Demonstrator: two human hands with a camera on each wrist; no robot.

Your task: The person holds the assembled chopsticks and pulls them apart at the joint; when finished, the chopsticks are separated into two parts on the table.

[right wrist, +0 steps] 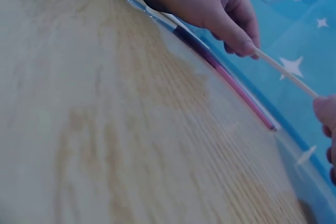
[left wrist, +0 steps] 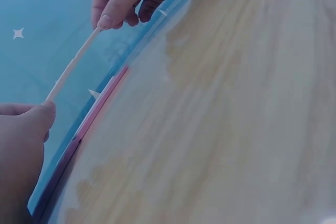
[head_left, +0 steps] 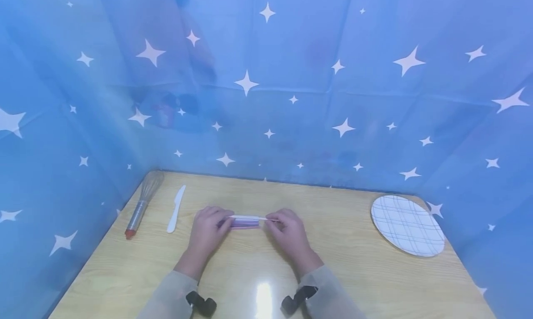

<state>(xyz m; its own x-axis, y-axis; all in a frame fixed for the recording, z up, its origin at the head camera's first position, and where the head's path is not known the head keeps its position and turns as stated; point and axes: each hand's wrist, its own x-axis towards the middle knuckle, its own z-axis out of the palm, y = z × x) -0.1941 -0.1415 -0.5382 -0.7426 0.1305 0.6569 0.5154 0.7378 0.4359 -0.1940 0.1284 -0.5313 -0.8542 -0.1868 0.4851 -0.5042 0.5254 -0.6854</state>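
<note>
Between my two hands a thin pale stick is stretched level, close over the table in the head view. My left hand pinches its left end between thumb and fingers. The other end is pinched by my right hand; its thumb presses from the near side in the right wrist view. Just below the stick, slim pink and purple rods lie side by side on the table, partly covered by the left hand. In the right wrist view the nearest rod runs from dark to pink.
Left on the wooden table lie a whisk with a red handle end and a white plastic knife. A white plate with a line pattern is at the right. A blue curtain with white stars encloses the table's back and sides.
</note>
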